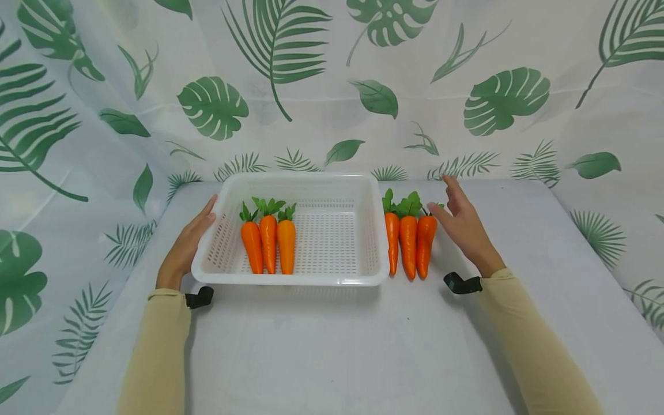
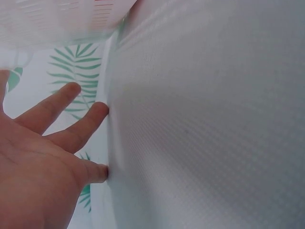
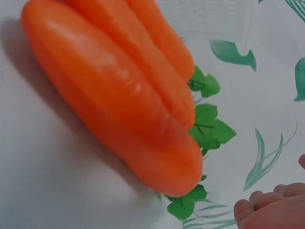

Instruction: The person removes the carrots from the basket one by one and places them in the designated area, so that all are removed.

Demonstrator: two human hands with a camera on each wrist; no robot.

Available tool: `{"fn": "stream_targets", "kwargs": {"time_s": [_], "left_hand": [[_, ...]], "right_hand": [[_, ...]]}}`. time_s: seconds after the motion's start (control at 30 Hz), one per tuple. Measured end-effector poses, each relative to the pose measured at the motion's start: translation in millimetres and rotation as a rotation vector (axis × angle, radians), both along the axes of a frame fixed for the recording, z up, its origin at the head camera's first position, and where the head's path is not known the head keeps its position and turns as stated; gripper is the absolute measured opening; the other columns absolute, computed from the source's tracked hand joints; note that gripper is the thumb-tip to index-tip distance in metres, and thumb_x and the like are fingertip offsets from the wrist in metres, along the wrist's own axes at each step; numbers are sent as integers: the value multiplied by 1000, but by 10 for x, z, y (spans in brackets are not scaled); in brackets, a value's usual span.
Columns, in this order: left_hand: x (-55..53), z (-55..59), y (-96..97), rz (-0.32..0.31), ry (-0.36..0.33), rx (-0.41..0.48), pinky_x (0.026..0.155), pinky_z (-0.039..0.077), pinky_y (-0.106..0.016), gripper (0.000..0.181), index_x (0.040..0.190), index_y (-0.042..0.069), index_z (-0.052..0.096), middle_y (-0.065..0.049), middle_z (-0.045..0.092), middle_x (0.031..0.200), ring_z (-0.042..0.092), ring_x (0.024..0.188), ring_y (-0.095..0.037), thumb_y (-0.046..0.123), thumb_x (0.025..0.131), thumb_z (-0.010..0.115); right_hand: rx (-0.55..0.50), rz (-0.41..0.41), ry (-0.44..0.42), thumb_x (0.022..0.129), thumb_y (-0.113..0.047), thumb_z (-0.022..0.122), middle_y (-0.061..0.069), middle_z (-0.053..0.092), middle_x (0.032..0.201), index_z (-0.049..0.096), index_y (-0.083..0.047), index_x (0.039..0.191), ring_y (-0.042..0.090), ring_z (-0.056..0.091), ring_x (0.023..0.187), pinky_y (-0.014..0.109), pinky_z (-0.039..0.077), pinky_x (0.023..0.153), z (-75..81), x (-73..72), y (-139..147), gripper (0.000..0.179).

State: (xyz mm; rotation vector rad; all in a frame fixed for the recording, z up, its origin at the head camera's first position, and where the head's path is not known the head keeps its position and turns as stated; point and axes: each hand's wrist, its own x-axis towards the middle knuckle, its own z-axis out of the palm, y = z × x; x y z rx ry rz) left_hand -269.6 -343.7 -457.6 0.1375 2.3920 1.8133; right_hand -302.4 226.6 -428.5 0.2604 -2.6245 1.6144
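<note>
A white perforated plastic basket (image 1: 290, 280) stands left of the middle of the table. Inside it, towards the left, lie three carrots with green tops, the middle carrot (image 1: 268, 236) between two others. My left hand (image 1: 188, 248) is at the basket's left side, fingertips right at the rim; its fingers (image 2: 50, 114) are extended and spread in the left wrist view. Right of the basket three more carrots lie side by side, among them a middle carrot (image 1: 408, 248). Over the leafy top of the rightmost carrot (image 1: 426, 239) hovers my right hand (image 1: 467, 227), fingers extended, holding nothing.
A white cloth covers the table (image 1: 321, 351). Behind and at both sides hangs a white curtain (image 1: 311, 63) printed with green leaves. A small black device (image 1: 199, 297) sits at the left wrist, and another black device (image 1: 461, 283) at the right.
</note>
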Motion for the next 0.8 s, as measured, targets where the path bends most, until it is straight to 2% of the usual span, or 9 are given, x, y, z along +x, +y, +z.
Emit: {"fn": "stream_targets", "kwargs": {"time_s": [0.27,0.57,0.8], "left_hand": [[11,10,14,1,-5,-8,95,50,-18,64,172,44,8,0,15,179,37,146,-37,54,115,36],[3,-8,12,-5,-4,-2,97,48,-18,64,172,44,8,1,13,179,35,148,-36,54,115,36],[4,-18,0,-6,13,-6,97,48,-17,63,172,44,9,0,14,179,36,147,-37,53,115,36]], "right_hand": [[-50,24,-6,112,-33,56,0,6,180,10,-27,175,32,12,163,61,22,123,154,-46,-169,78],[-76,73,16,112,-33,55,1,14,179,19,-25,174,34,26,159,61,30,120,354,-99,-385,73],[-107,130,50,112,-34,56,3,27,175,28,-23,172,30,36,155,58,34,120,527,-127,-580,67]]}}
